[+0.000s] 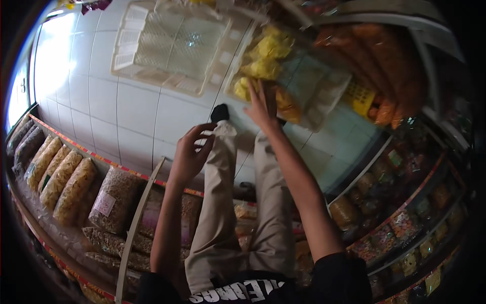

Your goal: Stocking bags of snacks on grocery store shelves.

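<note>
My right hand (260,106) reaches into a pale plastic crate (326,111), its fingers apart over yellow plastic packages (266,66) and beside an orange-yellow bag (287,105); whether it touches them is unclear. My left hand (195,147) is raised above my left leg, its fingers loosely curved and apart, with nothing visible in them. The crate holds several yellow packages along its left side, and part of its bottom shows.
An empty pale crate (210,71) lies on the tiled floor (131,116). Large orange bags (374,61) and a yellow basket (358,96) stand at right. Shelves of bagged snacks (63,185) curve along both sides and behind my legs. A bright doorway (53,50) is at left.
</note>
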Available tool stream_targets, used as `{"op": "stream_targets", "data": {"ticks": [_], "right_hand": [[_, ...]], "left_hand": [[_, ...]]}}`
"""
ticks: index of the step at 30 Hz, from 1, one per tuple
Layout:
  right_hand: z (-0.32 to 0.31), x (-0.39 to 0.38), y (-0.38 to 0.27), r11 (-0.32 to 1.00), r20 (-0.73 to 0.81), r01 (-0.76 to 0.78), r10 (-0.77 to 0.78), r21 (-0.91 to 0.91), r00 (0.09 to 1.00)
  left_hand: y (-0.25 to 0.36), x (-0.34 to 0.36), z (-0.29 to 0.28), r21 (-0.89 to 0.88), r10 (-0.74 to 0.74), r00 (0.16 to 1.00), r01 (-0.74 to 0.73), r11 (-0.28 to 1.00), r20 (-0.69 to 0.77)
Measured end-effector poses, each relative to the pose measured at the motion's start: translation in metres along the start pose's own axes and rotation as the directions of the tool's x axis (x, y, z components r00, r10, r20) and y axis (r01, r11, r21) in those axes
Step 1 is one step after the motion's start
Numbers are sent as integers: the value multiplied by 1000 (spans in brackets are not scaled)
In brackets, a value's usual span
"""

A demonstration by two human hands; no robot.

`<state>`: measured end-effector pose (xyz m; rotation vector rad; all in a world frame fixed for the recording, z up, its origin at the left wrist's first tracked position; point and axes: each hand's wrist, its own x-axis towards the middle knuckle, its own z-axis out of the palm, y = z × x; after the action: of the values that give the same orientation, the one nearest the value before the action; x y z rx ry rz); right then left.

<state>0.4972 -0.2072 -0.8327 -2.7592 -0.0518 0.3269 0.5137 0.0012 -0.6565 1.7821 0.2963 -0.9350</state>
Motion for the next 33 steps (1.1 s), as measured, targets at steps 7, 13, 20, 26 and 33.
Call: {"op": "stream_targets", "data": {"ticks": [7,13,20,26,33], "right_hand": [[26,29,10,997,236,-30,46,-69,971],[-144,28,-13,932,296,137,-242,336,924],[-157,62,39,192,642,-614,-296,765,707],[0,61,111,882,246,-328,253,340,936],[25,76,37,895,289,-83,228,-439,930]], "left_hand": [[-31,29,7,-13,-17,999,17,1000,39],[-27,66,-5,301,228,968,-250,920,107],[-9,70,7,-69,194,908,-181,981,370],[-55,64,8,-326,89,960,3,945,267],[-74,51,-14,-296,10,999,6,955,54]]}}
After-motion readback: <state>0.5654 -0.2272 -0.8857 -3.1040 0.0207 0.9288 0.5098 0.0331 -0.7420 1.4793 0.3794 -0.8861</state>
